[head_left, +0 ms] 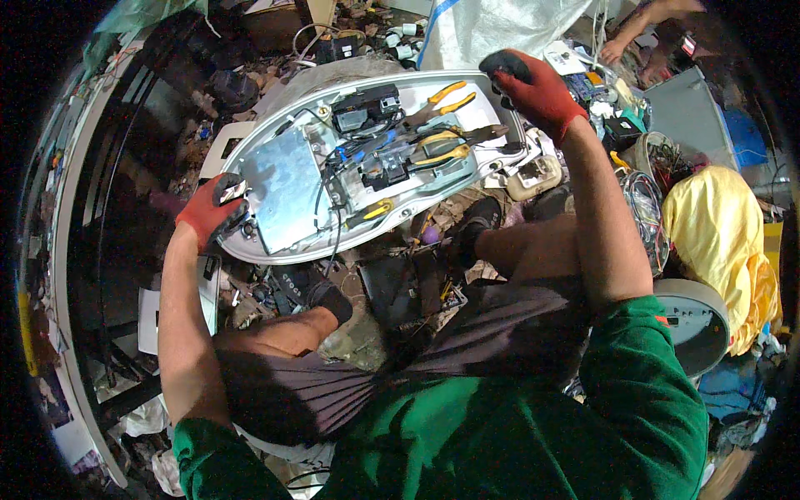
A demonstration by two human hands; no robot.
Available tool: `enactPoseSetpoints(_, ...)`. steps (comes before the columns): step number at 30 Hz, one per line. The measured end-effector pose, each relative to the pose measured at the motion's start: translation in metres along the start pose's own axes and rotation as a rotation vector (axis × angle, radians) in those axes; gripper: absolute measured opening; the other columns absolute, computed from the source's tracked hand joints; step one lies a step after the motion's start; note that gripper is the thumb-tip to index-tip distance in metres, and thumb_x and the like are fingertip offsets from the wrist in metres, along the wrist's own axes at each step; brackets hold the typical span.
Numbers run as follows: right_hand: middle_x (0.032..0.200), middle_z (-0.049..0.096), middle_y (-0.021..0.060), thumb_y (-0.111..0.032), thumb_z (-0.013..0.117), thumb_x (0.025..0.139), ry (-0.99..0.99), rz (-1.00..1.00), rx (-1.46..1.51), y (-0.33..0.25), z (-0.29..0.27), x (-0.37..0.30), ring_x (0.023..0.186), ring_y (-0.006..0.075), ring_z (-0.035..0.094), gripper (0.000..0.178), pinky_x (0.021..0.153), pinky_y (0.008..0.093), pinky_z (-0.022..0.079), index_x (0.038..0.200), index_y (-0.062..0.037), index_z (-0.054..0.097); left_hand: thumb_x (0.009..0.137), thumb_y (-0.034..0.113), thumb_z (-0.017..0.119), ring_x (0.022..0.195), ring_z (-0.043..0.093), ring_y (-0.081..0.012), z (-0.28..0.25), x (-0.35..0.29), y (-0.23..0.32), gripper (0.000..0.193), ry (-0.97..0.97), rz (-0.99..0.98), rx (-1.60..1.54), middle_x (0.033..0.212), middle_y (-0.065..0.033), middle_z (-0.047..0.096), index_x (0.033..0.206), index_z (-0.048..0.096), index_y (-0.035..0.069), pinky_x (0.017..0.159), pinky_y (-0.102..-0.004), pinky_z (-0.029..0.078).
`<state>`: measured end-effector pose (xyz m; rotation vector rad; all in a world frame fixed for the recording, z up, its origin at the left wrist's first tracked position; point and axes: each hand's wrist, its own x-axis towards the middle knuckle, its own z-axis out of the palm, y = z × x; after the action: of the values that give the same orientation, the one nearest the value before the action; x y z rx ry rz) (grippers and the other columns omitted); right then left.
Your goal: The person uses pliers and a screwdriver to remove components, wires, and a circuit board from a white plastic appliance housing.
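A long, rounded white housing (442,197), like a street lamp's shell, lies tilted across the space in front of me. My left hand (210,212), in a red and black glove, is closed around its left end. At the far right end, my right hand (540,90) has its gloved fingers curled over the rim. Inside the shell are a shiny metal plate (285,190), a black boxy module (367,108) and tangled wires. Pliers with orange handles (452,97), pliers with yellow handles (442,157) and a yellow-handled tool (377,209) rest in it too.
Scrap and loose parts cover the ground around my feet. On the right are a yellow sack (717,242), a round grey container (692,325) and bundled wires (640,212). A white sack (500,33) stands at the back. Another person's hand (614,52) reaches in at upper right.
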<state>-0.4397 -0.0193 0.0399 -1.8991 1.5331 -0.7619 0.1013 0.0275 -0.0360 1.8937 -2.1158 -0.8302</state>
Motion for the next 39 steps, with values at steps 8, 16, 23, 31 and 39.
enactPoseSetpoints(8, 0.097, 0.066, 0.0071, -0.005, 0.060, 0.088, -0.385, 0.021, -0.083, 0.024, 0.009, -0.007, 0.087, 0.0150, 0.062, 0.021, 0.084, 0.0303, 0.052, 0.108, 0.0005, 0.060, 0.082, 0.024, 0.074, 0.105, 0.062, -0.0196, 0.004, 0.005, 0.003, 0.052, -0.032, -0.027, 0.050, 0.117, -0.0132, 0.066, 0.127, 0.057, 0.006, 0.093, -0.0328, 0.047)
enactPoseSetpoints(16, 0.121, 0.061, 0.0198, -0.031, 0.062, 0.082, -0.532, -0.455, -0.435, -0.067, 0.095, -0.060, 0.109, 0.0355, 0.061, 0.046, 0.096, 0.0450, 0.047, 0.122, -0.0080, 0.058, 0.083, 0.033, 0.071, 0.109, 0.063, -0.0274, 0.001, 0.017, 0.003, 0.055, -0.141, -0.015, 0.093, 0.118, -0.0163, 0.065, 0.130, 0.055, 0.009, 0.093, -0.0363, 0.047)
enactPoseSetpoints(23, 0.121, 0.056, 0.0160, -0.038, 0.061, 0.086, -0.620, -0.498, -0.696, -0.057, 0.151, -0.071, 0.110, 0.0335, 0.058, 0.057, 0.093, 0.0413, 0.048, 0.135, -0.0131, 0.047, 0.087, 0.030, 0.068, 0.111, 0.061, -0.0278, -0.010, 0.006, -0.006, 0.050, 0.011, 0.032, 0.028, 0.119, -0.0164, 0.065, 0.130, 0.054, 0.009, 0.095, -0.0357, 0.045)
enactPoseSetpoints(31, 0.116, 0.061, 0.0216, -0.030, 0.060, 0.084, -0.643, -0.520, -0.371, -0.030, 0.108, -0.044, 0.109, 0.0387, 0.058, 0.047, 0.096, 0.0458, 0.046, 0.126, -0.0077, 0.054, 0.088, 0.020, 0.066, 0.110, 0.060, -0.0212, -0.016, -0.015, 0.000, 0.040, 0.061, 0.085, -0.167, 0.118, -0.0130, 0.065, 0.124, 0.057, 0.005, 0.097, -0.0332, 0.044)
enactPoseSetpoints(39, 0.110, 0.068, 0.0136, -0.010, 0.062, 0.091, -0.259, -0.117, -0.139, -0.022, 0.048, -0.010, 0.101, 0.0172, 0.064, 0.028, 0.090, 0.0304, 0.049, 0.117, -0.0004, 0.062, 0.088, 0.020, 0.069, 0.110, 0.059, -0.0192, -0.011, -0.019, 0.020, 0.045, 0.218, 0.027, -0.228, 0.120, -0.0110, 0.064, 0.128, 0.056, 0.005, 0.098, -0.0324, 0.044)
